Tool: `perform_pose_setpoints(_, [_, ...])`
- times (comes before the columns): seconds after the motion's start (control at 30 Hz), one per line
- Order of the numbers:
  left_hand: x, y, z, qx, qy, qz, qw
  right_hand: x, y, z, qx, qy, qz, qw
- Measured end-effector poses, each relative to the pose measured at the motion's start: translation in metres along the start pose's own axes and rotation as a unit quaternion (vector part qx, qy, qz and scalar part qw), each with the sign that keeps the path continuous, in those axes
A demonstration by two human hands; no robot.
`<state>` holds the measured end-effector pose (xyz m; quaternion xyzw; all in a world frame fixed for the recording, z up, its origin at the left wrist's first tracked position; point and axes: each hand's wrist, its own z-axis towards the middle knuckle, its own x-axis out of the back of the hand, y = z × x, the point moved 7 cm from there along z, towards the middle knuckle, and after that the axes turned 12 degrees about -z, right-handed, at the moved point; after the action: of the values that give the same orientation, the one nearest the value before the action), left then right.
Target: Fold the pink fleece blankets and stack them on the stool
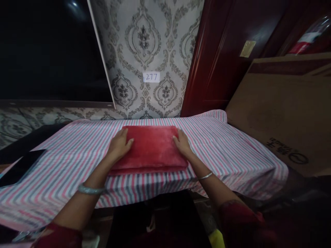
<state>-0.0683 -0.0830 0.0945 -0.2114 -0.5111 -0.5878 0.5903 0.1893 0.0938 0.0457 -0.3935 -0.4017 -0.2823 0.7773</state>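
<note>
A folded red plush cloth [152,146] lies on a striped tablecloth [219,144], its folded layers showing along the near edge. My left hand [120,144] grips its left side, with the thumb on top and the other fingers along the edge. On the opposite side, my right hand [183,142] holds the cloth the same way, thumb resting on the upper face. The fingertips under or behind the edges are partly hidden.
At the table's left end lies a dark flat tablet-like object [22,167]. A large black screen [49,51] is up behind on the left. A big cardboard box [281,113] stands against the table's right side, near a dark red door [214,58].
</note>
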Motion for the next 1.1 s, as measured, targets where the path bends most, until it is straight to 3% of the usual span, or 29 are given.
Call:
perform_pose_setpoints(0.13, [-0.024, 0.026, 0.044, 0.056, -0.049, 0.028, 0.997, -0.001, -0.043, 0.031, -0.002, -0.048, -0.068, 0.996])
perform_pose_setpoints(0.27, [-0.048, 0.022, 0.067, 0.099, -0.096, 0.064, 0.988, -0.011, -0.052, 0.049, -0.041, -0.090, -0.119, 0.988])
perform_pose_setpoints(0.47, [-0.077, -0.006, 0.058, 0.090, -0.073, 0.085, 0.990, -0.046, -0.034, 0.047, -0.028, -0.083, -0.145, 0.986])
perform_pose_setpoints(0.63, [-0.087, -0.011, 0.052, 0.108, -0.075, 0.087, 0.987, -0.062, -0.023, 0.042, -0.026, -0.073, -0.142, 0.987])
perform_pose_setpoints(0.73, [-0.091, -0.012, 0.052, 0.119, -0.088, 0.085, 0.985, -0.067, -0.020, 0.044, -0.028, -0.081, -0.141, 0.986])
perform_pose_setpoints(1.1, [-0.092, -0.013, 0.045, 0.109, -0.046, 0.073, 0.990, -0.069, -0.020, 0.040, -0.015, -0.048, -0.147, 0.988])
